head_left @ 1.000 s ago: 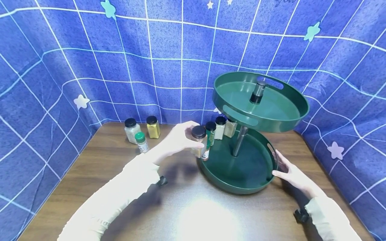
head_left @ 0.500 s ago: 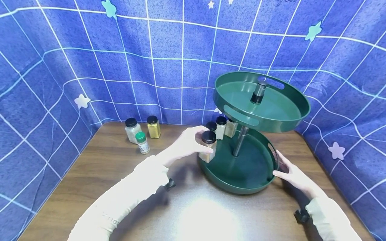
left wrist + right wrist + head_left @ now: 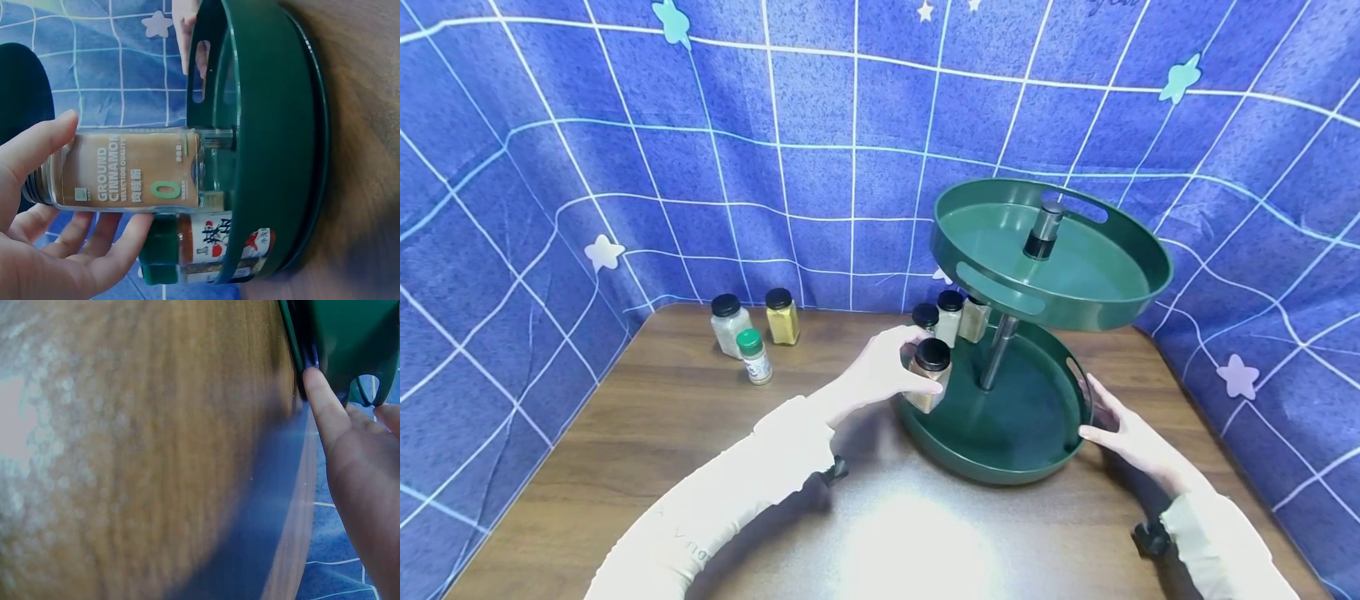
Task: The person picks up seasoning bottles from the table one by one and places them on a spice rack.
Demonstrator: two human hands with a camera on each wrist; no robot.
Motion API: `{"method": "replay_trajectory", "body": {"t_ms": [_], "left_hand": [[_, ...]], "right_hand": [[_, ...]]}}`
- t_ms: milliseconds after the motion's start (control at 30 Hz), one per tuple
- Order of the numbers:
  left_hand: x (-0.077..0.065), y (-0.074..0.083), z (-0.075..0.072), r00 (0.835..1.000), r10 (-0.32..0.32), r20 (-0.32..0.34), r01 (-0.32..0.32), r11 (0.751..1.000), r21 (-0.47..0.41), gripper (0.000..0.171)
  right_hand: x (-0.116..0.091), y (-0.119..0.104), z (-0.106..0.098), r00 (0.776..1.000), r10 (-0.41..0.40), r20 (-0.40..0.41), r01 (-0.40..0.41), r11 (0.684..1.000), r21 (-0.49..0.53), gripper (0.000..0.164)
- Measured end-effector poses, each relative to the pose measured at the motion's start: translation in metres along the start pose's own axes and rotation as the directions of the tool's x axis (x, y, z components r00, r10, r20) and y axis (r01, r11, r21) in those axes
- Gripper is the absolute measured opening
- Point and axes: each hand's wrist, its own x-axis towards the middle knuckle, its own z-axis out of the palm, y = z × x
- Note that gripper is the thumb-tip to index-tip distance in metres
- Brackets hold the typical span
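My left hand point(image 3: 887, 367) grips a glass jar of ground cinnamon point(image 3: 125, 169) with a black lid point(image 3: 933, 354), thumb on one side and fingers on the other. The jar overlaps the left rim of the lower tray point(image 3: 1000, 475) of a green two-tier turntable. Behind it in the left wrist view stands a green-capped spice bottle point(image 3: 206, 240) inside the tray. Over on the right, my right hand point(image 3: 1123, 429) rests against the outside of the lower tray by its handle slot, thumb and fingers spread along the wall.
Several black-lidded jars point(image 3: 950, 317) line the tray's back left. The upper tray point(image 3: 1052, 308) overhangs them on a metal post point(image 3: 997, 358). At the table's left stand a white jar point(image 3: 730, 329), a yellow jar point(image 3: 783, 321) and a green-capped bottle point(image 3: 755, 358). Blue cloth point(image 3: 805, 183) surrounds the table.
My left hand has carried the cinnamon jar to the right and toward me, from beside the tray to over its left rim. My right hand has stayed at the tray.
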Motion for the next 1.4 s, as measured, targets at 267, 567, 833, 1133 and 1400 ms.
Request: {"method": "replay_trajectory", "body": {"t_ms": [267, 567, 833, 1133, 1400], "left_hand": [[-0.004, -0.005, 0.008, 1.0, 0.009, 0.002, -0.009, 1.0, -0.026, 0.06], [-0.008, -0.009, 0.017, 0.999, 0.027, -0.046, -0.025, 0.999, 0.033, 0.058], [-0.011, -0.013, 0.024, 0.984, 0.134, -0.114, -0.125, 0.989, 0.081, 0.053], [-0.016, -0.014, 0.032, 0.984, 0.122, -0.131, -0.099, 0.981, 0.166, 0.051], [-0.021, -0.011, 0.036, 0.994, 0.004, -0.105, 0.022, 0.968, 0.251, 0.047]], "right_hand": [[0.0, 0.002, 0.001, 1.0, 0.009, -0.007, -0.009, 1.0, -0.013, 0.08], [-0.001, 0.002, 0.0, 1.0, 0.023, -0.006, -0.023, 1.0, -0.011, 0.08], [-0.001, 0.001, 0.0, 0.999, 0.047, 0.003, -0.047, 0.999, -0.007, 0.079], [0.0, 0.0, 0.001, 0.998, 0.055, -0.005, -0.055, 0.998, -0.026, 0.08], [0.0, -0.003, 0.003, 1.0, 0.022, -0.005, -0.022, 1.0, -0.014, 0.08]]}}
